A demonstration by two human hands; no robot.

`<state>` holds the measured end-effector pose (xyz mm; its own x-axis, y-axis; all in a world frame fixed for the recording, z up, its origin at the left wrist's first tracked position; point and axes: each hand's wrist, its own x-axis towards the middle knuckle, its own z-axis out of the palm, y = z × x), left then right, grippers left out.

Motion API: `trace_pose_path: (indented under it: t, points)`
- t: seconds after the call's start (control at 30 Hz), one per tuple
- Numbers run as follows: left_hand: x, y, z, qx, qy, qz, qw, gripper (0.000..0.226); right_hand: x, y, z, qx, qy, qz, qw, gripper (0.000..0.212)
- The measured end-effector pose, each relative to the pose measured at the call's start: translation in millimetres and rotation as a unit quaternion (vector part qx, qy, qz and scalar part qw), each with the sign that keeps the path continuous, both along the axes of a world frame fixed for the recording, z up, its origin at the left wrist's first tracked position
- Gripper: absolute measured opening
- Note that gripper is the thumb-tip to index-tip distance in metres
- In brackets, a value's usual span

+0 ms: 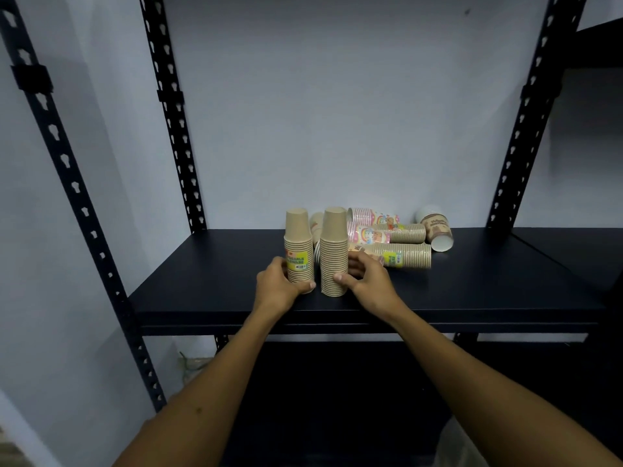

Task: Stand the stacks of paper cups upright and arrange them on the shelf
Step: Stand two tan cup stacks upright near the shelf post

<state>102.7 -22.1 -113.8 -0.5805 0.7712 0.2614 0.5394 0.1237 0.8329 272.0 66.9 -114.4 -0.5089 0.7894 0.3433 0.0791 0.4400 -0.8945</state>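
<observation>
Two bare forearms rise from the bottom of the frame. The left hand (278, 281) is curled round the labelled upright stack (298, 252), and the right hand (365, 281) grasps the plain upright stack (333, 252) just beside it, both low down, probably to steady the tall, tippy columns while squaring them together. Right of centre, several stacks lying on their sides (392, 242) wait in a heap, with a short brown-printed stack (436, 229) tipped over farther right. All sit on a dark shelf (202, 291) framed by slotted black uprights (172, 112), against a pale wall.
</observation>
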Motion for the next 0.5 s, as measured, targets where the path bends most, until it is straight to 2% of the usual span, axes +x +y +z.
trace_pose_path:
  t: [0.27,0.5]
  points:
    - [-26.2,0.5,4.3,-0.013,0.015,0.055,0.998,0.059,-26.4,4.2,5.6,0.010,-0.014,0.018,1.000,0.046]
    - [-49.3,-4.8,2.0,-0.010,0.028,0.065,0.997,0.057,-40.2,0.2,-1.1,0.068,-0.018,0.011,0.997,0.045]
